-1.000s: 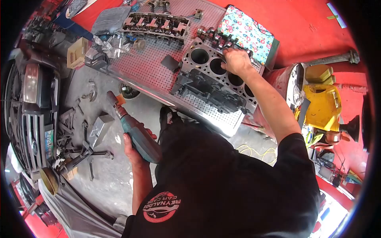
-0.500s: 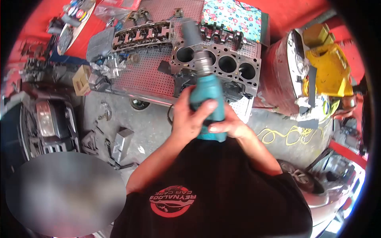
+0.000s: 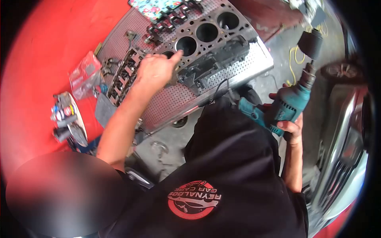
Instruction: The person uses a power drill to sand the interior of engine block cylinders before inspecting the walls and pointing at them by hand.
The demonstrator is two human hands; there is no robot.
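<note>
My right hand (image 3: 293, 127) is closed round the teal body of a power drill (image 3: 289, 104), held off to the right of the bench. The drill points up and away, with a dark grey cylindrical attachment (image 3: 310, 43) beyond its metal chuck. My left hand (image 3: 156, 70) reaches over the engine block (image 3: 198, 51), one finger stretched out at the edge of a cylinder bore (image 3: 185, 47). Nothing shows in that hand; its other fingers are partly hidden. It covers part of the bore at the near left end.
A crankshaft (image 3: 170, 20) lies behind the block, and a cylinder head (image 3: 125, 77) to its left, on the perforated metal bench (image 3: 166, 104). A flowered cloth (image 3: 152, 8) is at the back. A car (image 3: 341, 146) stands close on the right, near a yellow cord (image 3: 292, 65).
My left hand has let go of the drill and moved onto the engine block. My right hand has carried the drill away from above the block to the right. The view has turned.
</note>
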